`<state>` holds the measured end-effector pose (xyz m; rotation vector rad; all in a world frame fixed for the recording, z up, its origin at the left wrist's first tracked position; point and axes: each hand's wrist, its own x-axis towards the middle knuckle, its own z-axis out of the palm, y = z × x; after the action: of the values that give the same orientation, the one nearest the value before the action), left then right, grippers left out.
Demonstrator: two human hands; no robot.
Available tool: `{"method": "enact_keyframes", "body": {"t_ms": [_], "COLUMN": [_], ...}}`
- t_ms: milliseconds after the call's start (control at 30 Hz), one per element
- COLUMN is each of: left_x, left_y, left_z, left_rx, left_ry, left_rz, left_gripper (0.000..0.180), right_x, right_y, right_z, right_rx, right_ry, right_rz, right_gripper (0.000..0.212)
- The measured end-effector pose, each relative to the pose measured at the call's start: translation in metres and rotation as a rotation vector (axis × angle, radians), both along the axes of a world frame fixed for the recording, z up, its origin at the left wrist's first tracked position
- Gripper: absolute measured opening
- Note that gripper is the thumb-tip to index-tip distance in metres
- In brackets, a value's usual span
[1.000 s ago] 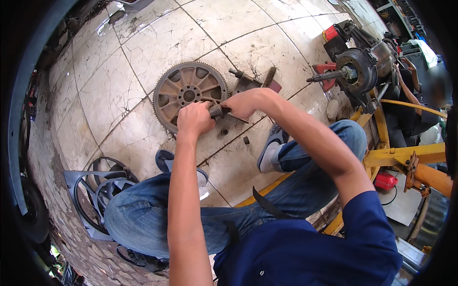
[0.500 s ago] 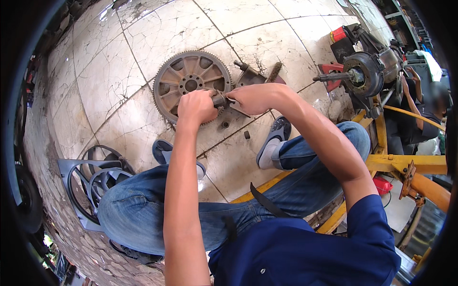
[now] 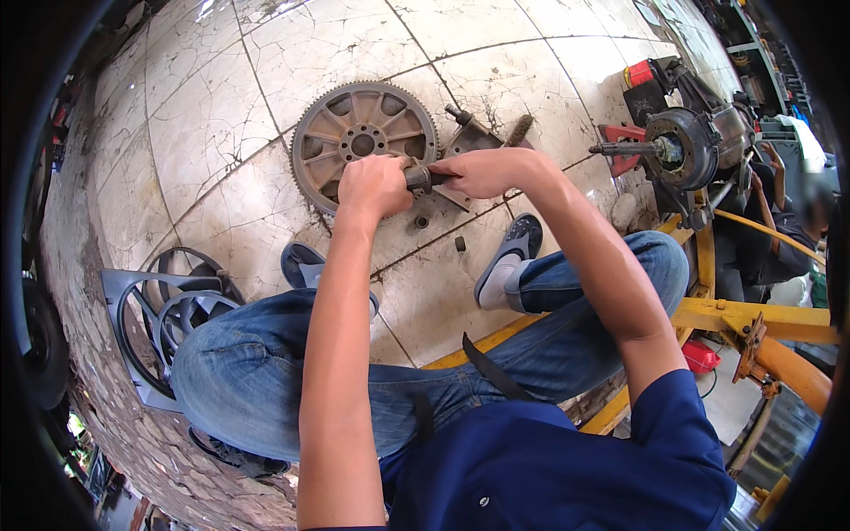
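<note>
My left hand (image 3: pixel 374 188) is closed around a short dark cylindrical metal part (image 3: pixel 416 179), whose end sticks out toward the right. My right hand (image 3: pixel 482 173) comes from the other side, its fingers pinched together at that end. Whether they grip the part itself or a small dark piece against it, I cannot make out. Both hands are over the lower right edge of a large rusty toothed flywheel (image 3: pixel 399 120), which lies flat on the tiled floor with a ring of holes round its hub. Just below the hands sits a small round metal piece (image 3: pixel 421 223).
Right of the flywheel lie a metal bracket plate (image 3: pixel 472 139) and a dirty brush (image 3: pixel 519 131). A small dark cylinder (image 3: pixel 459 244) is near my right foot. Grey fan shrouds (image 3: pixel 133 327) lie left, a hub assembly (image 3: pixel 680 148) and yellow frame (image 3: pixel 744 319) right. Another person (image 3: pixel 788 221) sits far right.
My view has shifted slightly, so the floor items appear a little further right. My hands stay together at the metal part, the right one turned slightly, with more of the part's end showing.
</note>
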<state>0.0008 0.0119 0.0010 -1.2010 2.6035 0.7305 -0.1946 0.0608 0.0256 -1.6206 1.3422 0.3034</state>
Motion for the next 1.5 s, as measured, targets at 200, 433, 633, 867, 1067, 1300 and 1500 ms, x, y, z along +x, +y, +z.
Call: {"method": "enact_keyframes", "body": {"t_ms": [200,433,633,867,1067,1300,1500], "left_x": [0.005,0.001,0.002,0.0,0.001,-0.002,0.003], "left_y": [0.0,-0.003,-0.001,-0.002,-0.001,-0.002,-0.002], "left_z": [0.001,-0.006,-0.002,-0.001,0.0,0.002,-0.003], "left_rx": [0.005,0.01,0.015,0.021,0.014,-0.04,-0.034], "left_ry": [0.018,0.027,-0.002,0.022,0.003,0.024,0.027], "left_rz": [0.02,0.029,0.03,0.034,0.032,0.013,0.012], "left_gripper": [0.034,0.038,0.041,0.042,0.046,0.046,0.046], "right_x": [0.024,0.019,0.029,0.029,0.035,0.036,0.028], "right_y": [0.002,0.015,0.013,0.011,0.016,0.012,0.01], "right_z": [0.025,0.016,0.026,0.003,-0.003,-0.014,0.013], "right_rx": [-0.012,-0.199,-0.157,-0.218,-0.29,-0.312,-0.197], "right_ry": [0.103,0.038,0.07,0.042,0.063,0.108,0.077], "right_rz": [-0.089,-0.134,-0.186,-0.228,-0.173,-0.202,-0.257], "right_gripper": [0.044,0.044,0.047,0.048,0.045,0.047,0.054]}}
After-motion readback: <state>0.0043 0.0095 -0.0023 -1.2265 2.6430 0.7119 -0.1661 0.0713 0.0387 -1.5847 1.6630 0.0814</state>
